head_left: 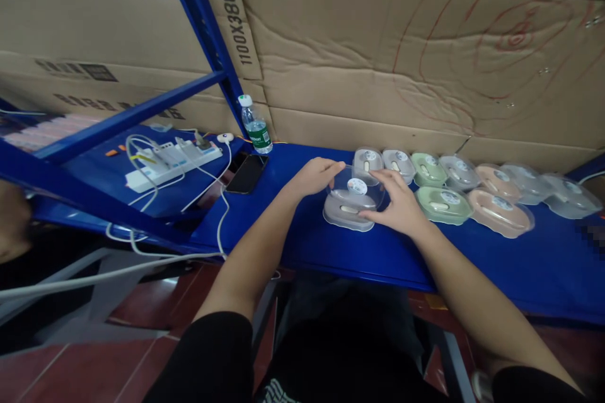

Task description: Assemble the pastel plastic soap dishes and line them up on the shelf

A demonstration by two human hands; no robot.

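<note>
Between my two hands a clear plastic lid [341, 181] with a round white sticker is held tilted over a grey soap-box-like container [335, 216]. My left hand [316, 177] pinches the lid's left edge. The fingers of my right hand [401, 203] hold its right edge, with the thumb low beside the grey container's right end. That container has a pale oval piece on top and sits on the blue table [302, 245]. Whether the lid touches it I cannot tell. Just behind stands another grey container [362, 157] under a clear cover.
Right of my hands are similar containers, including a green one [444, 213] and a pink one [501, 217]. A water bottle [255, 126], a phone [247, 174] and a power strip [174, 164] with cables lie left. Blue shelf posts [198, 19] and cardboard [331, 31] stand behind.
</note>
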